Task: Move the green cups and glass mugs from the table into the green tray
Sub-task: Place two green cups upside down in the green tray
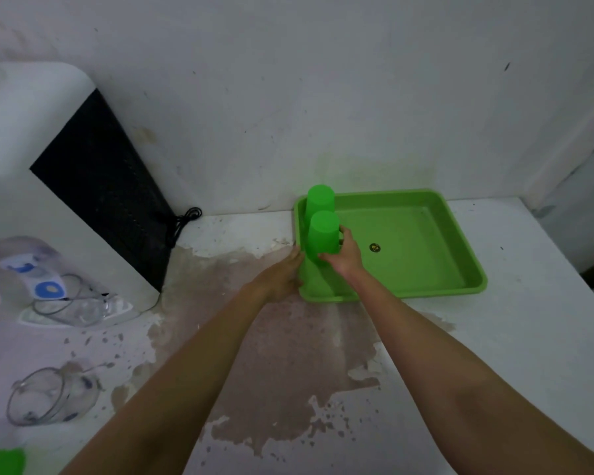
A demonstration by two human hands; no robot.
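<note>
The green tray (460, 269) lies on the table against the far wall. Two green cups stand upside down along its left side: one (320, 198) at the far left corner, a second (323, 236) just in front of it. My right hand (345, 253) is wrapped around the nearer cup from its right side. My left hand (283, 274) presses on the tray's left rim. A glass mug (50, 395) sits at the table's near left, and a further green cup (0, 461) peeks in at the bottom left corner.
A white appliance (48, 186) with a black grille and a coiled cord (186, 217) fills the left. In front of it lies a clear plastic item (79, 306) with a wire. The tabletop (288, 354) has worn, peeling patches. The table's right edge drops off beyond the tray.
</note>
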